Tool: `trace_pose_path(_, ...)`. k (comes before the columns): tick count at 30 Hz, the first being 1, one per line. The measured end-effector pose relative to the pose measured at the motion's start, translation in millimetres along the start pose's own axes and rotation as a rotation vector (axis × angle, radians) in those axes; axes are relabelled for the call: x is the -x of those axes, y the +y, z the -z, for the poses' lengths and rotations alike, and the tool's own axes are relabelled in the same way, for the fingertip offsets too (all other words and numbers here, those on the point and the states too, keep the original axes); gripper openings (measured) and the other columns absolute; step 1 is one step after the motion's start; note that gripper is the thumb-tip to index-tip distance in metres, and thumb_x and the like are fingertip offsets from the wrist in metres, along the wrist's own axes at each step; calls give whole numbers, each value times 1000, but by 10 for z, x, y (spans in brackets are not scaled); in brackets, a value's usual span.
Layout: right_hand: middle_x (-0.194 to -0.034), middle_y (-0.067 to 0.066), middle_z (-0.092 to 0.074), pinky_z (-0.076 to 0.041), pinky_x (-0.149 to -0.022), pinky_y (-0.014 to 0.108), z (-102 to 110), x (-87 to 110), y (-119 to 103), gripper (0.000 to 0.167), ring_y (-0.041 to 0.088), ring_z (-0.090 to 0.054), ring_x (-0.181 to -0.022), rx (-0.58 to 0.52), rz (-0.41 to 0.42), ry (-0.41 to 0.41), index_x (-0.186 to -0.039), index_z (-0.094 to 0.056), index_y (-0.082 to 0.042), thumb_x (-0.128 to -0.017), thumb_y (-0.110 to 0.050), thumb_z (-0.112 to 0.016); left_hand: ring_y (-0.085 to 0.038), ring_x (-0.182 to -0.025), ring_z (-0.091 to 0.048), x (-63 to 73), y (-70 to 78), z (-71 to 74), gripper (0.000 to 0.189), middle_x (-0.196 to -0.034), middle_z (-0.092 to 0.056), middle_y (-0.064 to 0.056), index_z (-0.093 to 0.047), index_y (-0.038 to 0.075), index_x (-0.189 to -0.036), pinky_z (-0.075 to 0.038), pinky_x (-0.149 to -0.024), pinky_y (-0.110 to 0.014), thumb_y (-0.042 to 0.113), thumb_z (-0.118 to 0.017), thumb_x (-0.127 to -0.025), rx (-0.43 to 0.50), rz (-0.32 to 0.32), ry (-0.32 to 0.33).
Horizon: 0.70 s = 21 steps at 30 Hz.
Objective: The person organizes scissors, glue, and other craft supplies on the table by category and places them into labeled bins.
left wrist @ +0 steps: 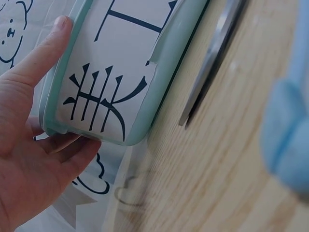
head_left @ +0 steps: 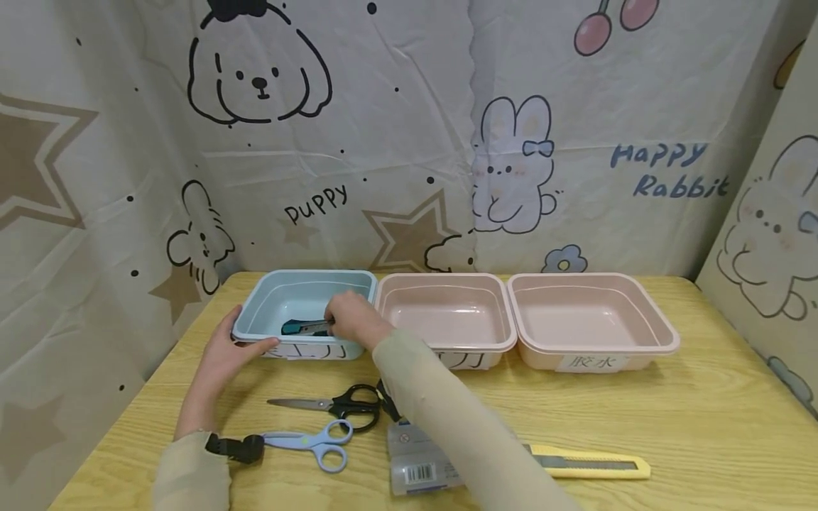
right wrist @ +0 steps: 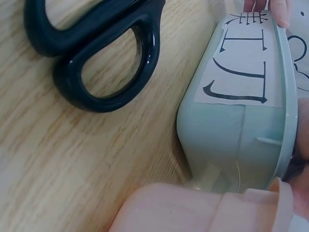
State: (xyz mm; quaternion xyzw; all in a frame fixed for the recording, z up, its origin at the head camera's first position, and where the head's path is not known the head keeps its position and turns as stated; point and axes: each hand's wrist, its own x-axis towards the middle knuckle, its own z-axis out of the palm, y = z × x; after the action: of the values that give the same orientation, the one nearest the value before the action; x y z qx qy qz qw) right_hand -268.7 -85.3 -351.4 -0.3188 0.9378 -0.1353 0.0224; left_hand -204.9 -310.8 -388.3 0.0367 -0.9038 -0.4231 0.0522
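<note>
At the left of the row stands a light blue plastic bin (head_left: 307, 292) with a paper label of Chinese characters on its front. My left hand (head_left: 225, 349) grips its near left corner, thumb along the front rim and fingers around the end, as the left wrist view shows. Reaching into this bin, my right hand (head_left: 356, 317) pinches the right end of a teal utility knife (head_left: 302, 327) low inside. In the right wrist view the bin's wall (right wrist: 227, 130) hides most of that hand and the knife.
Two pink bins (head_left: 447, 280) (head_left: 594, 280) continue the row to the right. Nearer lie black-handled scissors (head_left: 348, 406), blue scissors (head_left: 313, 441), a clear bottle with a barcode (head_left: 415, 472) and a yellow utility knife (head_left: 594, 463). My right sleeve (head_left: 447, 404) partly covers the bottle and yellow knife.
</note>
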Motion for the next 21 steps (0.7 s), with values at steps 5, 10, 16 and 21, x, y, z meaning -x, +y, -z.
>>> trace_pose_path(5, -104, -1, -67, -50, -80, 23, -13, -4, -24, 21, 11, -61, -94, 3, -65, -34, -106, -69, -14, -87, -16, -61, -45, -130, -23, -2, 8, -16, 106, -147, -14, -26, 1, 8, -146, -25, -100, -60, 42, -71, -76, -1, 16, -5)
trace_pose_path(10, -112, -1, -65, -47, -87, 24, 0, -14, -12, 24, 14, -59, -103, 9, -64, -51, -111, -67, -14, -88, -13, -59, -45, -129, -24, -7, -2, -19, 106, -147, -16, -27, 0, 8, -147, -25, -99, -61, 42, -71, -76, 5, 5, 2)
trace_pose_path(16, -113, -2, -64, -46, -86, 23, 104, 125, 15, 25, 13, -58, -106, -45, 25, -12, -112, -65, -14, -90, -14, -56, -46, -129, -24, 1, -13, -4, 106, -147, -15, -27, 0, 7, -146, -25, -99, -61, 43, -71, -75, -4, 5, 5)
trace_pose_path(21, -107, -2, -66, -47, -82, 21, 205, 317, 62, 22, 11, -60, -100, -84, 109, 36, -109, -67, -13, -89, -14, -57, -46, -129, -23, 4, -18, 5, 106, -147, -14, -27, 0, 7, -146, -24, -99, -62, 42, -71, -75, -7, -3, 6)
